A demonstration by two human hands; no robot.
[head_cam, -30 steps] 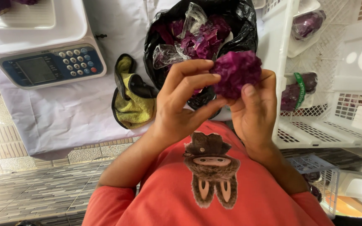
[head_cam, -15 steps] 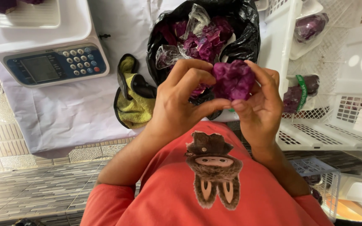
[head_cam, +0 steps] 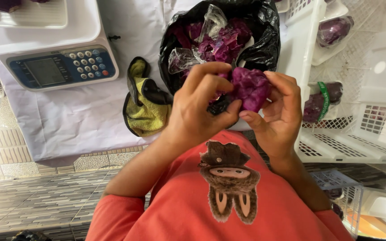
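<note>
Both hands meet at chest height over the near counter edge. Left hand (head_cam: 199, 109) curls its fingers over the top of a small purple cabbage (head_cam: 250, 87), with the thumb pressed under it. Right hand (head_cam: 275, 114) grips the same cabbage from the opposite side, fingertips bent onto its upper face. The cabbage is held clear of the counter, just in front of an open black plastic bag (head_cam: 264, 42) filled with loose purple leaves and crumpled clear film. A yellow-and-black work glove (head_cam: 146, 107) lies on the white sheet (head_cam: 81, 120) just left of the bag. An electronic weighing scale (head_cam: 59, 67) with a blue keypad stands farther left. White perforated crates (head_cam: 354, 134) on the right contain wrapped purple cabbages (head_cam: 333, 29).
</note>
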